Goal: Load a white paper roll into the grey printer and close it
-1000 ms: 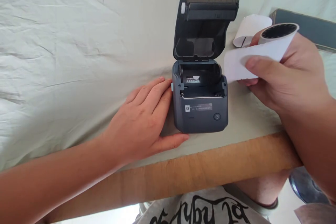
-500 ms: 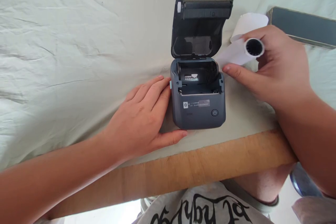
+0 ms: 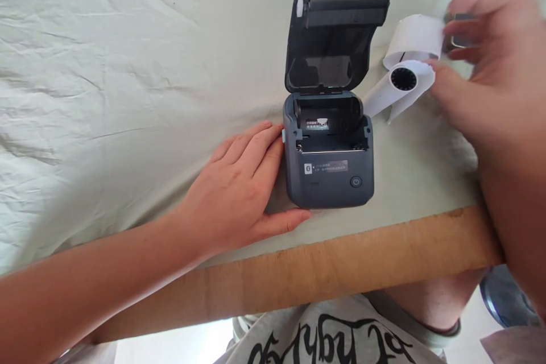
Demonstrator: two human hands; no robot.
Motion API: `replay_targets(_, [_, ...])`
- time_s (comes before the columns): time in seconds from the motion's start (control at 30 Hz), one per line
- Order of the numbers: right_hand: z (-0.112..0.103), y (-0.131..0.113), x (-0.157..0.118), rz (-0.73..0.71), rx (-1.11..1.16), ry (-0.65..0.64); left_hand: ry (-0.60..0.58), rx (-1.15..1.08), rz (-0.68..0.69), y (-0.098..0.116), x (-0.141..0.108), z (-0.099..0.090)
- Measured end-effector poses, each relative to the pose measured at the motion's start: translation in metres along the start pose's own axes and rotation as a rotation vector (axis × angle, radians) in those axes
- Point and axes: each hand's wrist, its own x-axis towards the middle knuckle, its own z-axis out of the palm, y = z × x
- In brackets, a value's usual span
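A dark grey portable label printer (image 3: pixel 330 182) stands with its lid (image 3: pixel 330 45) raised and its paper bay uncovered. My left hand (image 3: pixel 239 187) lies with fingers stretched along the printer's left side, the thumb by its front edge. To the right of the printer is a white paper roll (image 3: pixel 379 95) with a dark hollow core, its loose sheet curling away behind. My right hand (image 3: pixel 490 57), blurred, has its fingers apart, the thumb at the paper's right edge. Whether the thumb touches the paper, I cannot tell.
A dark box (image 3: pixel 461 40) is mostly hidden behind my right hand. The wooden table edge (image 3: pixel 298 276) runs along the front, below a pale cloth (image 3: pixel 128 68) that covers the table.
My right hand has let go of the paper roll and moved up and right, in front of the dark box. The roll now rests on the cloth. My left hand stays by the printer.
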Motion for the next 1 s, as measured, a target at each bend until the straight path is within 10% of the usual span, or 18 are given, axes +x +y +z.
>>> replay_targets(0.47, [0.015,0.024,0.013,0.059,-0.215,0.004,-0.02,-0.024,-0.02,-0.002,-0.001,0.001])
replay_targets(1.0, [-0.001,-0.002,0.013,0.245,-0.221,0.036,-0.053,-0.032,-0.054,-0.003,-0.002,-0.001])
